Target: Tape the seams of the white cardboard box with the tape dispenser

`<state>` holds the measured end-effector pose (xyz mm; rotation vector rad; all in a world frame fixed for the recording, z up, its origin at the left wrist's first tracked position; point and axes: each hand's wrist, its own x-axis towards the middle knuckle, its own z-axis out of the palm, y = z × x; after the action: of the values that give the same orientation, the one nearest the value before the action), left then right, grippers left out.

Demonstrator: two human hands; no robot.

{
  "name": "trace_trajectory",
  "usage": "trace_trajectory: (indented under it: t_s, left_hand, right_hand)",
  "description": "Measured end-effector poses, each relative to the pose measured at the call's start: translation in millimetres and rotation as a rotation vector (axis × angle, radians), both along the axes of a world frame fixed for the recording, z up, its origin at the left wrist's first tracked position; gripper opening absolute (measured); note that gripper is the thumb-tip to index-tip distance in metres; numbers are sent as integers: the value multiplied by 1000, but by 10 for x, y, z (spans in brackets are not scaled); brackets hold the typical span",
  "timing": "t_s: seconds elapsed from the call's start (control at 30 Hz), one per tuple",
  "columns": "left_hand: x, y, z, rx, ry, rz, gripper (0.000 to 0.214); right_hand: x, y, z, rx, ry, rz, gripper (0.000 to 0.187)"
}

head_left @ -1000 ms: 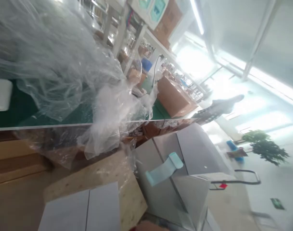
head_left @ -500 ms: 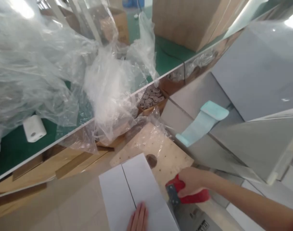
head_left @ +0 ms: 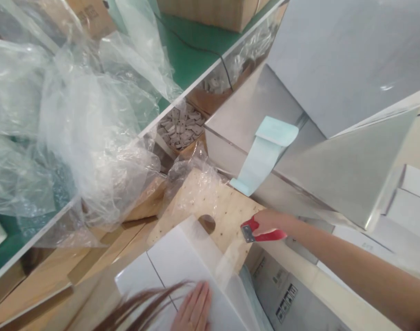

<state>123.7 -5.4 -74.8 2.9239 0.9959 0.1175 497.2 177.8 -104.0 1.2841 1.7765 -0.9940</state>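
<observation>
A white carton [head_left: 175, 257] with a dark centre seam lies at the bottom middle. My left hand [head_left: 194, 307] rests flat on its top beside the seam, fingers stretched out. To the right of the carton, my right hand [head_left: 266, 221] is wrapped around the red handle of a tape dispenser [head_left: 248, 231], whose grey metal head points left. A pale, translucent strip, apparently tape, stretches between the dispenser and the carton's side. Beneath them is a wooden board [head_left: 196, 188] with a round hole. Strands of hair cross the carton's lower left.
Clear plastic bags [head_left: 92, 115] heap over the green table [head_left: 196, 59]. An open box holds many small grey pieces [head_left: 182, 126]. A light-blue strip [head_left: 261, 156] drapes over grey cartons [head_left: 244, 110] at right. A printed grey carton [head_left: 282, 289] stands below my right arm.
My right hand has drawn the dispenser away from the carton's side, and a translucent strip now shows between them. My left hand stays on the carton. The view has shifted right.
</observation>
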Motion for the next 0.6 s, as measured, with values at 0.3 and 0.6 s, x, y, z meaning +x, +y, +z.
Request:
trace_trajectory:
  t_s: [0.3, 0.6]
  left_hand:
    - [717, 599, 11, -171, -64, -132, 38]
    - [1128, 679, -94, -726, 392, 16, 41]
  right_hand:
    - [-835, -321, -625, -110, -4, -51, 34]
    - [-1422, -574, -436, -62, -55, -94, 24]
